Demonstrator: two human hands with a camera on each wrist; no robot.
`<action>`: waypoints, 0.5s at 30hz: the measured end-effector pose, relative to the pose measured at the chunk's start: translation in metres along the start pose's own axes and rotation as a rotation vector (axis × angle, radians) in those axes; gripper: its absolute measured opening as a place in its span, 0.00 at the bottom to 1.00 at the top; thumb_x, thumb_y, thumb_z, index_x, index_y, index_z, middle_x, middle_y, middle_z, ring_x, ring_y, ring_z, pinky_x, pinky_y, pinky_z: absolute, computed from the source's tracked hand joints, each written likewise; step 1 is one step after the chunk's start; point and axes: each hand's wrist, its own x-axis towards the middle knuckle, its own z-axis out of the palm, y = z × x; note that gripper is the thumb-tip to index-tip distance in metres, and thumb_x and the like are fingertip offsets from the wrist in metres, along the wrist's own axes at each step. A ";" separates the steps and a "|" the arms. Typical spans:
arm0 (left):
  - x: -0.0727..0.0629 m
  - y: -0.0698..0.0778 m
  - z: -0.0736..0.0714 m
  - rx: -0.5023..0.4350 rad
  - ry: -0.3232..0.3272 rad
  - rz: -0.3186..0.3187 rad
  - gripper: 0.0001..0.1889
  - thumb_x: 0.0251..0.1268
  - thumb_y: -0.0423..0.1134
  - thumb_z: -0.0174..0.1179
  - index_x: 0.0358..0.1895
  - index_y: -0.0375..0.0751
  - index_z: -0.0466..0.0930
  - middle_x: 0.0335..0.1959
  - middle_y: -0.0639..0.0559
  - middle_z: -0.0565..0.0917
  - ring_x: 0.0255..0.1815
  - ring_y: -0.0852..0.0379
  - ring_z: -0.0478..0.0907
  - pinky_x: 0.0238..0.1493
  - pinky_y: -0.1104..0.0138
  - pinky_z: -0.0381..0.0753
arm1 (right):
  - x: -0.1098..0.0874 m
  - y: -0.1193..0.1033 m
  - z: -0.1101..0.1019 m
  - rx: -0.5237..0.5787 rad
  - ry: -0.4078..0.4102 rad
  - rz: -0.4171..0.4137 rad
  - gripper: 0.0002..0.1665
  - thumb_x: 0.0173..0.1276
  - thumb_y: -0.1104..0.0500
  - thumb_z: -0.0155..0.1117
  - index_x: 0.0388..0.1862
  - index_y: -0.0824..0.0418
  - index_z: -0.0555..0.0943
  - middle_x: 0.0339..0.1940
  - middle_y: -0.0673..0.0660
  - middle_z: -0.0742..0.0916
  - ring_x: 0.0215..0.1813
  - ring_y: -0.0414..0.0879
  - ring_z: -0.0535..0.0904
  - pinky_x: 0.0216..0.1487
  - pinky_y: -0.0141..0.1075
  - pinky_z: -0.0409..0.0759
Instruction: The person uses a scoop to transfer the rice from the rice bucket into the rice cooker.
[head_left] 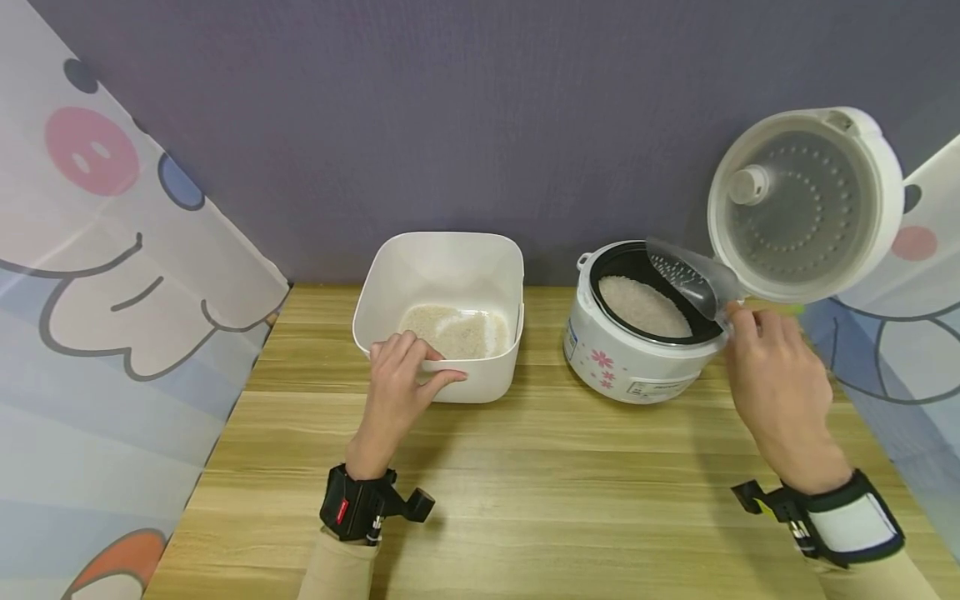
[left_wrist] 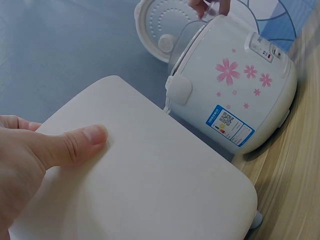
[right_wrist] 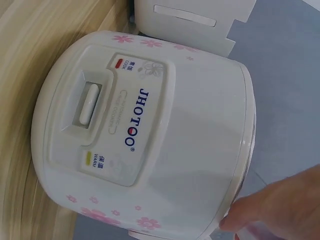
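My left hand (head_left: 397,387) grips the front rim of a white rice bin (head_left: 442,262), with the thumb outside the wall and the fingers over the edge. A thin layer of rice (head_left: 453,329) covers part of its bottom. To the right stands a white rice cooker (head_left: 592,337) with pink flowers, its lid (head_left: 810,196) raised. White rice (head_left: 643,304) lies in its black inner pot. My right hand (head_left: 780,375) pinches a clear plastic scoop (head_left: 692,282), which is tilted over the pot with grains clinging inside. In the right wrist view, the fingers (right_wrist: 250,210) are by the cooker's rim.
Bin and cooker stand side by side on a wooden table (head_left: 540,483), with a gap between them. Behind them rises a grey-purple wall (head_left: 465,117). Cartoon-printed sheets (head_left: 97,250) hang at the left and right sides.
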 end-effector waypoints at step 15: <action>0.000 0.000 -0.001 0.002 -0.021 -0.001 0.27 0.32 0.49 0.80 0.31 0.36 0.76 0.26 0.50 0.73 0.26 0.51 0.69 0.37 0.57 0.59 | 0.003 -0.001 -0.016 0.143 -0.119 0.122 0.23 0.71 0.63 0.58 0.60 0.76 0.77 0.41 0.80 0.83 0.37 0.78 0.78 0.26 0.71 0.71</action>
